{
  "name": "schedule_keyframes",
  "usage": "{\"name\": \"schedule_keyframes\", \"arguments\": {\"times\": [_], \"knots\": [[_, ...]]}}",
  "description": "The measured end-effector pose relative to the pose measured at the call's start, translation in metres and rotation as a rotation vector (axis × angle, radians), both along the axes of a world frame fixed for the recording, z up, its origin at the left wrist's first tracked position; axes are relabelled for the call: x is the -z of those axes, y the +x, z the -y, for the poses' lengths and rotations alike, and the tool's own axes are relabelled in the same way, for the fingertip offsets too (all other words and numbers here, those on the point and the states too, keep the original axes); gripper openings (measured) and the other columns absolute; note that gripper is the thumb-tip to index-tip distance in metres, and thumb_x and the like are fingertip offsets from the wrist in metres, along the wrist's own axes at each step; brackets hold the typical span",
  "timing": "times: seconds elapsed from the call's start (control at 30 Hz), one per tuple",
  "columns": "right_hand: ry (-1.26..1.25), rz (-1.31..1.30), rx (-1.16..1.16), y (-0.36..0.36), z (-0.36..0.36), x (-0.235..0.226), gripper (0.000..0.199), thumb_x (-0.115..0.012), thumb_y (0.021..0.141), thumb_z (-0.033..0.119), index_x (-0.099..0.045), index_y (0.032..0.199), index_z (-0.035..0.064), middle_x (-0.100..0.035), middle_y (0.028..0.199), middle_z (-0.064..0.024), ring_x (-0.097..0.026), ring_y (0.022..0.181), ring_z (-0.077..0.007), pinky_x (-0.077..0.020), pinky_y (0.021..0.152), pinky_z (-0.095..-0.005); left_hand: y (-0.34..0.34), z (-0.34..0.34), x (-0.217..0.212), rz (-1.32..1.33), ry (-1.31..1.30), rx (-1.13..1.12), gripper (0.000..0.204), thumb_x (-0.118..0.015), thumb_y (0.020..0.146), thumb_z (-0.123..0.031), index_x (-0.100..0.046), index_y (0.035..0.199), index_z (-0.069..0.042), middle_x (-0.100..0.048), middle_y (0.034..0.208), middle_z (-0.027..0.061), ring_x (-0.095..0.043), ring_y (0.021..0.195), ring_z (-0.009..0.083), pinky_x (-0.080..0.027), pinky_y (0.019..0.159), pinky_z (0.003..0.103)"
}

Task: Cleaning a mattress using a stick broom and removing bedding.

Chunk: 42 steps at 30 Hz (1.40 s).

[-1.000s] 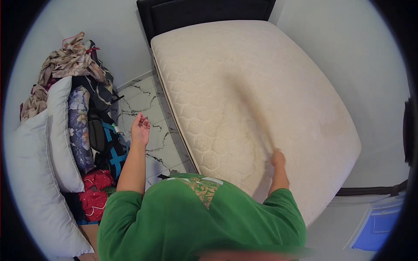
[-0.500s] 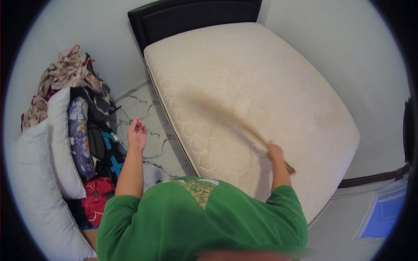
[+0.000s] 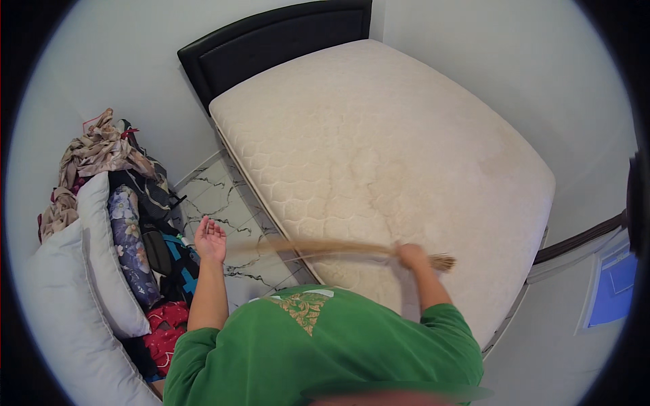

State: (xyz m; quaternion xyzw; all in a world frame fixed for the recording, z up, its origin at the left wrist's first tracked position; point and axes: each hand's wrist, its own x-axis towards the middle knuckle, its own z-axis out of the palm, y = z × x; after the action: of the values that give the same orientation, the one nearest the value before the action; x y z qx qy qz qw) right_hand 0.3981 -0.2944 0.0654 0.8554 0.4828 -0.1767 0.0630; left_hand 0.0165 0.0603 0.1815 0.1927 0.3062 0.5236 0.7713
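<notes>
At the far left, a heap of bedding stood against the wall: a large white pillow, a second white pillow leaning on it, a floral cushion, a crumpled beige cloth on top and a red patterned bundle low down. Beside it ran a strip of marble-patterned floor tiles between the heap and the bed.

The left hand was raised over those tiles, palm up and fingers loosely spread, holding nothing and touching nothing. The person's green shirt filled the lower middle of the view.

Further right, the right hand was closed in a fist around the bound end of a straw hand broom. The stub of the handle stuck out to the right of the fist, and the long bristles stretched leftward, blurred, across the near left edge of the bare mattress and out over the tiles.

The mattress lay stripped, cream and quilted, with faint yellowish staining across its middle, under a black headboard. No sheet or cover lay on it. Judging by the broom's place, the brushing seemed to be working the near edge; no loose dirt could be made out, so how much of the surface was already brushed could not be told.
</notes>
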Motion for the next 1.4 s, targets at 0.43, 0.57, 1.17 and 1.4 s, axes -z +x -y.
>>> {"name": "schedule_keyframes", "arguments": {"times": [0.43, 0.57, 1.17, 1.4], "knots": [[0.020, -0.193, -0.030, -0.110, 0.003, -0.020, 0.026, -0.042, 0.070, 0.007, -0.050, 0.094, 0.0008, -0.056, 0.085, -0.0204, -0.054, 0.082, -0.0328, -0.0427, 0.072, -0.0398, -0.107, 0.090, 0.028, 0.238, -0.029, -0.059, 0.027, -0.047, 0.078, -0.034, -0.051, 0.090, -0.010, -0.052, 0.078, 0.0014, -0.047, 0.064, 0.0122, -0.038, 0.056, 0.023], [-0.071, 0.068, -0.114, -0.070, 0.036, -0.049, 0.021, -0.042, 0.072, 0.006, -0.053, 0.090, 0.0030, -0.057, 0.085, -0.0164, -0.055, 0.081, -0.0302, -0.0436, 0.068, -0.0396, -0.128, 0.122, 0.036, 0.278, 0.003, -0.098, 0.028, -0.047, 0.078, -0.033, -0.051, 0.091, -0.009, -0.052, 0.078, 0.0021, -0.046, 0.065, 0.0122, -0.037, 0.057, 0.023], [0.060, 0.023, 0.082, -0.076, 0.167, -0.057, 0.023, -0.042, 0.070, 0.006, -0.048, 0.092, -0.0004, -0.056, 0.082, -0.0229, -0.055, 0.078, -0.0347, -0.0430, 0.067, -0.0428, -0.151, 0.254, 0.057, 0.202, -0.140, -0.214, 0.023, -0.050, 0.076, -0.031, -0.051, 0.088, -0.011, -0.049, 0.071, -0.0017, -0.044, 0.060, 0.0104, -0.034, 0.050, 0.022], [0.240, -0.228, 0.796, -0.024, 0.214, 0.072, 0.029, -0.044, 0.071, 0.013, -0.050, 0.093, -0.0052, -0.054, 0.083, -0.0260, -0.054, 0.082, -0.0353, -0.0428, 0.072, -0.0397, -0.118, 0.261, 0.060, 0.269, -0.120, -0.143, 0.021, -0.049, 0.077, -0.029, -0.052, 0.087, -0.010, -0.049, 0.068, -0.0015, -0.045, 0.062, 0.0112, -0.037, 0.054, 0.023]]}}
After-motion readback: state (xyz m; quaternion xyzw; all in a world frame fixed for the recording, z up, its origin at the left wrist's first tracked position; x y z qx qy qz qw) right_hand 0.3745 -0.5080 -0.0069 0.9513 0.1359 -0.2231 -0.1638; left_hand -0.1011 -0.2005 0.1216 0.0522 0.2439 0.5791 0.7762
